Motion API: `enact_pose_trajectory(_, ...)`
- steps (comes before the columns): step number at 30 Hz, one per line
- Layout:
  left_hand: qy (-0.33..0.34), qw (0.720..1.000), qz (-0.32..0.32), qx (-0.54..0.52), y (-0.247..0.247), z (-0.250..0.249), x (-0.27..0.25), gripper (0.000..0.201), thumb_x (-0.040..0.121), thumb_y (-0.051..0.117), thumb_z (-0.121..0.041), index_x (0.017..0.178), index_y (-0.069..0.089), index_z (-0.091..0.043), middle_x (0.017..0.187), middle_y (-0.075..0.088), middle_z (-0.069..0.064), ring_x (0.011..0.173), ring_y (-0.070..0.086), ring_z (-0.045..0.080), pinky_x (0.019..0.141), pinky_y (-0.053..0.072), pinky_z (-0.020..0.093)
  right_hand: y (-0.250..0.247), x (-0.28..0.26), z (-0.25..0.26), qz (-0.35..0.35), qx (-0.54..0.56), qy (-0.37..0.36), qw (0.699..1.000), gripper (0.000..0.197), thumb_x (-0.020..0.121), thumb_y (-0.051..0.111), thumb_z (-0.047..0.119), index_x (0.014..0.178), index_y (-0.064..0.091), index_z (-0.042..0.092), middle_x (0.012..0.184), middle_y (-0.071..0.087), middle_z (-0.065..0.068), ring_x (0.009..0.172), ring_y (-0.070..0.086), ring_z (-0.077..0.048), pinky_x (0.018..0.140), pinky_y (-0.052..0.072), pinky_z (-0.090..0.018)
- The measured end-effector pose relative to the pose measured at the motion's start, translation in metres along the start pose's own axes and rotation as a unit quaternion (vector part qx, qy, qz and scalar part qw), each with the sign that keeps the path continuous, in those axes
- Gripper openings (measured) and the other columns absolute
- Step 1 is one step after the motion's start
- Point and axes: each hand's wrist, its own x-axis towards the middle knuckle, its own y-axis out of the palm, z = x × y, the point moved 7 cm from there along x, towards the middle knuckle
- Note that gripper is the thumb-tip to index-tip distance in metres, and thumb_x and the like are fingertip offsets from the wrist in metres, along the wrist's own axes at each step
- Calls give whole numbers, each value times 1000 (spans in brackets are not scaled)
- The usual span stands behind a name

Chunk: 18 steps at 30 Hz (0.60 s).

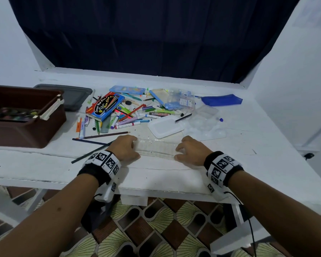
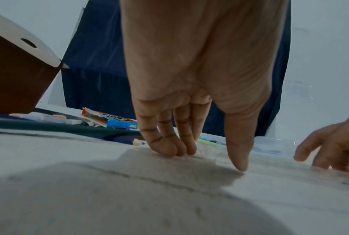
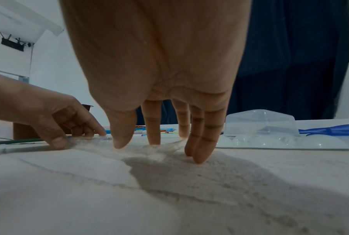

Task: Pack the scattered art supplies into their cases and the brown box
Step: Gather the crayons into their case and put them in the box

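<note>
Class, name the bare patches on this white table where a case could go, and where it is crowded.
Free: the front strip of the table, between the clear tray and the near edge; the right side, beyond the clear packaging, nearer than the blue pouch. Crowded: the marker pile between brown box and pouch.

Cut off and covered
The brown box [image 1: 26,130] runs off the head view's left edge, its contents a dark blur; the clear case [image 1: 156,148] has both ends under the left hand [image 1: 125,148] and right hand [image 1: 191,152].
</note>
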Motion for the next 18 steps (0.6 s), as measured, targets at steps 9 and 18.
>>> enact_pose_trajectory(9, 21, 999, 40, -24, -13, 11, 13, 70, 77, 78, -41, 135, 52, -13, 111, 64, -2, 100, 59, 14, 87, 49, 28, -22, 19, 11, -23, 13, -26, 999, 42, 87, 63, 48, 119, 64, 22, 122, 55, 0, 117, 49, -18, 100, 41, -34)
enact_pose_trajectory(18, 44, 997, -26, -60, -87, 43, 43, 32, 86, 72, -34, 111, 71, -14, 97, 69, 1, 87, 63, 14, 75, 49, 26, -55, 82, 70, -21, 10, -87, 996, 36, 90, 62, 39, 120, 66, 20, 126, 60, -1, 115, 53, -18, 97, 45, -34)
